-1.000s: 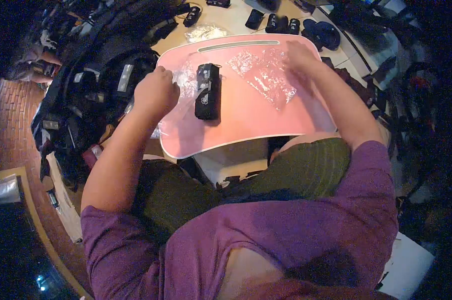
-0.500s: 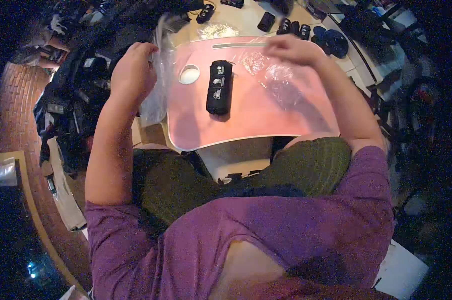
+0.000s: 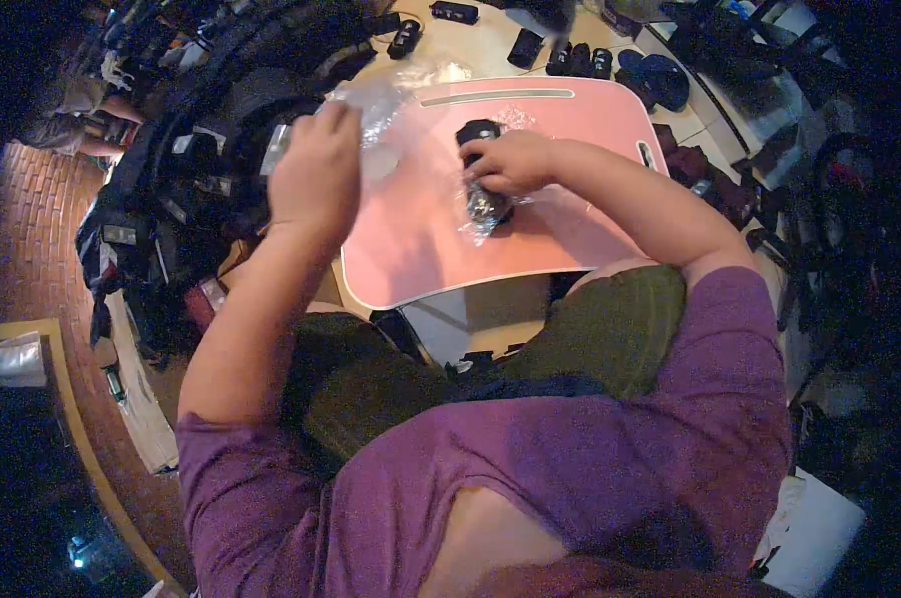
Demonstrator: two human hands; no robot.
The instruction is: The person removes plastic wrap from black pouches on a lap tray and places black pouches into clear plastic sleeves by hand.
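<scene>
The black pouch (image 3: 478,131) lies on the pink worktop (image 3: 410,244), a little right of centre in the upper half of the frame. Its middle is hidden from me by the right hand (image 3: 511,163); only the two ends show. It looks narrow, longish and dark, roughly upright in the frame, with its lower end leaning slightly right. Shiny, crinkled clear film (image 3: 483,229) overlaps that lower end, and I can't make out whether the pouch is inside it or just against it. Any lettering is covered or too small for me to read.

I see the right hand well bent, its fingers curled over the pouch from the right, keeping hold of it around the middle. The left hand (image 3: 318,164), towards the upper left, has its fingers folded in, right beside a clear plastic bag (image 3: 379,102); blur and glare mean I can't tell whether it grips the bag.

Beyond the worktop's far edge, at upper right, I get three small black cases (image 3: 580,60) in a row and a dark hat-like item (image 3: 653,80). A heap of dark, labelled goods (image 3: 171,179) fills the left, its detail lost in shadow.
</scene>
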